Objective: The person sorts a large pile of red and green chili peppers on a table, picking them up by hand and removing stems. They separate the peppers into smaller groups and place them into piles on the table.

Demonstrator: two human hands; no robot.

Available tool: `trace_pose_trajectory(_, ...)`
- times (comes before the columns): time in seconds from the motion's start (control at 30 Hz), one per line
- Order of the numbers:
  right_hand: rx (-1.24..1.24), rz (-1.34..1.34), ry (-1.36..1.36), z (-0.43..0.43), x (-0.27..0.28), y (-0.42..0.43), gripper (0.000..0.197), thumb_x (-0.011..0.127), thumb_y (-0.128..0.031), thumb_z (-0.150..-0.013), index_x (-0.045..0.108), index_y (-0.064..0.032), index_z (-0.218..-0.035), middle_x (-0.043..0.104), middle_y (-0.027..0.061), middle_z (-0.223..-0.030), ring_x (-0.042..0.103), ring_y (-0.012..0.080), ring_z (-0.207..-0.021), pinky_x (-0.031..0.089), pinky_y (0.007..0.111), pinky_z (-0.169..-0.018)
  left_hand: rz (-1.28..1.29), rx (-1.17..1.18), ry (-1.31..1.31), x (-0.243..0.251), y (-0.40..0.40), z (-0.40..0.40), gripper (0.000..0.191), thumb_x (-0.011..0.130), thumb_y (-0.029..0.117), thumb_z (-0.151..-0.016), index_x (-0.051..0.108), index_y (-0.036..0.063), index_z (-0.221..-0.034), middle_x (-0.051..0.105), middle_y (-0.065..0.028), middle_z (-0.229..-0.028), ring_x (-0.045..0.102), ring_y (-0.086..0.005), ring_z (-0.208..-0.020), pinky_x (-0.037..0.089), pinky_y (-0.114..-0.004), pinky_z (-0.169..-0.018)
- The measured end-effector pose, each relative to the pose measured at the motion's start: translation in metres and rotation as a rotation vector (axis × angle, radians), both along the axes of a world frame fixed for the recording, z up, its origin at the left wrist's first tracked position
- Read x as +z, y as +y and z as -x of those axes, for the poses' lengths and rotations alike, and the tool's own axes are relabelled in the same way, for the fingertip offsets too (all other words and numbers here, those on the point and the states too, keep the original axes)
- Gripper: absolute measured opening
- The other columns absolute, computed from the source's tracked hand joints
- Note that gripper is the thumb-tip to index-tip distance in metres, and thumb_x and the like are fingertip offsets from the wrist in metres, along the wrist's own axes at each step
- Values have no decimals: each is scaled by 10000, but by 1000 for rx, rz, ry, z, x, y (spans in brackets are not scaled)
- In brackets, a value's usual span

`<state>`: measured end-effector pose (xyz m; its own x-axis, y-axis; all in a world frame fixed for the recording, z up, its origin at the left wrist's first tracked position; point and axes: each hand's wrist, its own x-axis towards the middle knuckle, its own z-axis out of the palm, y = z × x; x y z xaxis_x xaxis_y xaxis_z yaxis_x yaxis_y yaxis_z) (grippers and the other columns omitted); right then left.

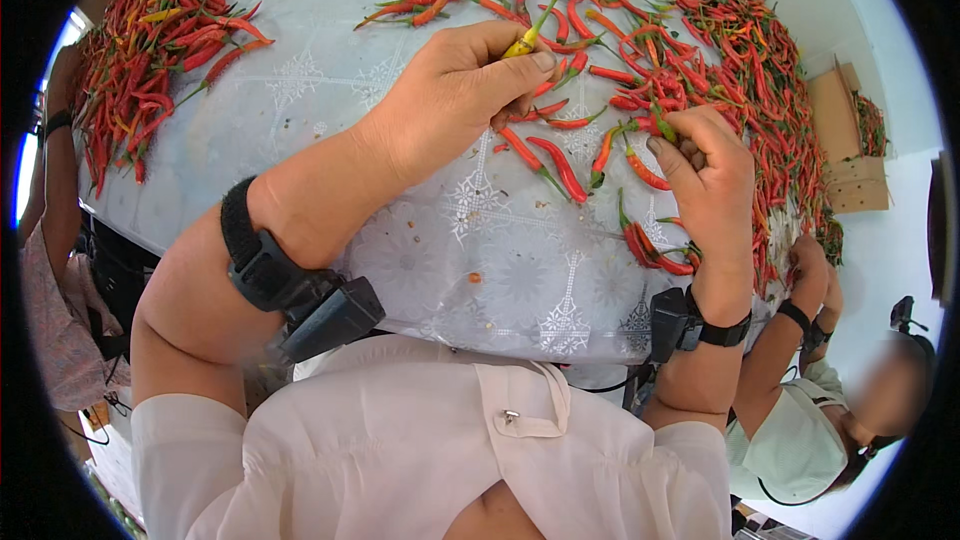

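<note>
My left hand (480,79) pinches a yellow-green chili pepper (525,41) between thumb and forefinger, its green stem pointing up. Beneath that hand's fingers other red chilies partly show. Further right, my right hand (701,157) is curled, with thumb and fingertips on a small green piece (664,127), perhaps a chili's stem end; what else its fingers hold is hidden. Between the hands lie loose red chilies (559,165) on a tablecloth with a white flower pattern (420,255). A few more red chilies (649,247) lie just below my right hand.
A large heap of red chilies (772,75) runs along the right side, another heap (142,67) lies at the left. A cardboard box (855,165) stands beyond the right heap. A co-worker's hand (808,255) is at the right heap; another person's arm (60,142) is at the left edge.
</note>
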<state>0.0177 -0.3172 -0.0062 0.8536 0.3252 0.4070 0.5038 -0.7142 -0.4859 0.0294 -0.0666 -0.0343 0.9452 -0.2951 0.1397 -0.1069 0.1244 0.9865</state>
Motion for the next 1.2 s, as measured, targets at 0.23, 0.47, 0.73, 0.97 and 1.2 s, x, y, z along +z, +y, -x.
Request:
trace_pose_trajectory(0.23,141,202,22,-3,-11,4,236,644,31,-718,652,-21,-948,593,120,-900,611,289,-809,497,365,-703,-8,-2,-5,0,-2,0,234,516,235,-953,630,31,-937,493,27,-689,436,-60,-651,354,-229,-595)
trace_pose_trajectory(0.47,137,401,6,-4,-15,13,255,630,25,-691,666,-40,-934,563,122,-925,594,306,-885,490,402,-765,3,7,-14,0,-1,1,235,522,241,-951,630,34,-936,490,33,-679,430,-56,-637,353,-225,-583)
trace_pose_trajectory(0.73,116,271,-20,-5,-18,18,197,653,-13,-748,588,-9,-934,563,135,-939,587,324,-875,483,401,-756,-6,1,-8,1,0,1,239,529,251,-948,635,37,-935,496,32,-680,436,-53,-642,357,-223,-585)
trace_pose_trajectory(0.97,77,64,163,-2,-11,15,215,679,-39,-750,562,10,-923,578,155,-810,596,304,-722,476,371,-653,29,-6,-6,0,-1,1,211,533,220,-951,633,36,-927,497,30,-688,439,-52,-645,365,-220,-585)
trace_pose_trajectory(1.2,117,30,127,7,-15,35,165,664,-27,-728,578,-4,-867,532,78,-705,490,154,-612,428,289,-589,16,-21,-30,-2,-4,0,196,549,217,-947,616,35,-924,497,34,-693,432,-51,-645,366,-220,-583)
